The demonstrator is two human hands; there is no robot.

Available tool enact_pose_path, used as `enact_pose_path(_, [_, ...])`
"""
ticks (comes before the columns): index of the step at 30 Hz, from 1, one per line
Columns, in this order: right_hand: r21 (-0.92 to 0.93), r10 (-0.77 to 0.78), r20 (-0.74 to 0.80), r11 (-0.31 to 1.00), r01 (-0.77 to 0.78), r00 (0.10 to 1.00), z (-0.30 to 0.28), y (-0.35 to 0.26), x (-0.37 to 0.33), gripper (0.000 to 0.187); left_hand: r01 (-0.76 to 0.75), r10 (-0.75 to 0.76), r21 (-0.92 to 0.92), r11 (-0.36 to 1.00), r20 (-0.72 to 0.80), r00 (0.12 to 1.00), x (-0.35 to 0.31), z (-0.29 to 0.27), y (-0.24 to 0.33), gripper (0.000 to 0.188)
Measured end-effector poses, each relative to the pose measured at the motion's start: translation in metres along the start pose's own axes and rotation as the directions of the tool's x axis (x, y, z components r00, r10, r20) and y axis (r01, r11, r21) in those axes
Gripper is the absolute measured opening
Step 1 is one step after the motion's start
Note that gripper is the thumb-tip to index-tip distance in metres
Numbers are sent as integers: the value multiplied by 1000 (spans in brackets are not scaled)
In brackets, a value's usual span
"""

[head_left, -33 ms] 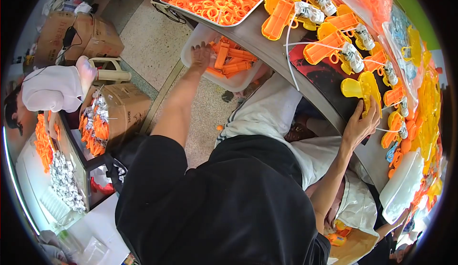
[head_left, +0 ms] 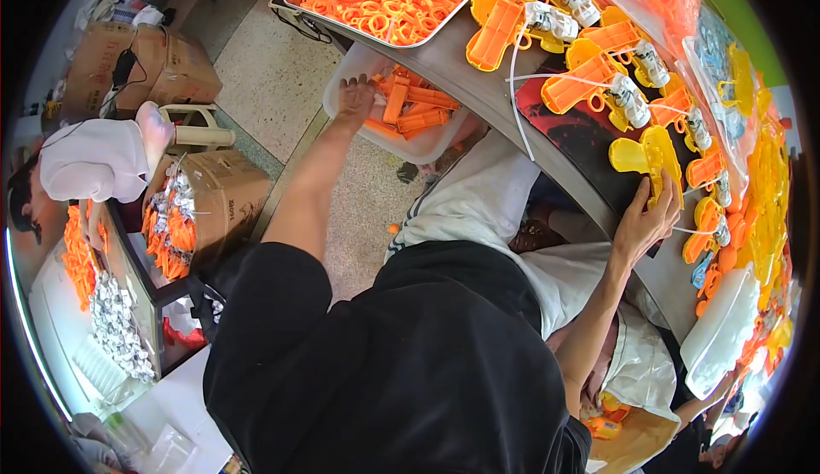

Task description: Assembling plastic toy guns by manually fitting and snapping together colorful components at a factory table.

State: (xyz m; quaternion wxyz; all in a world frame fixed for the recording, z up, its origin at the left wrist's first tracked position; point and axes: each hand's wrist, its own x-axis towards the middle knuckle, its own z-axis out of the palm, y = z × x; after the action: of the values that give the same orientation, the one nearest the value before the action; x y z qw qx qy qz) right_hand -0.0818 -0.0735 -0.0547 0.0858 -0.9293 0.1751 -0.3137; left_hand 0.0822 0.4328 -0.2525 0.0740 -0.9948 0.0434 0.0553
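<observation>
Lengthwise forward, yellow shell [head_left: 658,151], tab [head_left: 629,156] leftward.

Parts [head_left: 396,100] lie in a bin [head_left: 431,149] left of the shell [head_left: 656,153].

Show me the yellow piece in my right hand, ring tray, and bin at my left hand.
Yellow piece [head_left: 659,151], head view: broad body.
Ring tray [head_left: 413,45], head view: rim corner.
Bin [head_left: 429,149], head view: wall.

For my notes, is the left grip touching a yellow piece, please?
No, the left grip is at the pale tub of orange pieces; the right grip holds a yellow piece.
</observation>
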Motion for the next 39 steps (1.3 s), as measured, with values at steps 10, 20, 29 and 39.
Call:
enact_pose_path(10, [77,41,-69,996,-36,997,-1,2,2,38,-93,-86,-763,640,-192,978,-105,-126,-22,37])
enact_pose_path(20, [717,-321,94,678,159,942,-55,-108,-12,21,-32,156,-718,-695,-194,968,-143,-234,91,42])
enact_pose_path(29, [786,-197,618,178,-592,761,-71,-106,0,43,33,599,-762,-647,-481,640,-117,-295,186,45])
enact_pose_path(39, [746,-302,580,-177,-642,757,-82,-59,11,25,-936,820,-346,-58,-552,153,-147,-379,216,44])
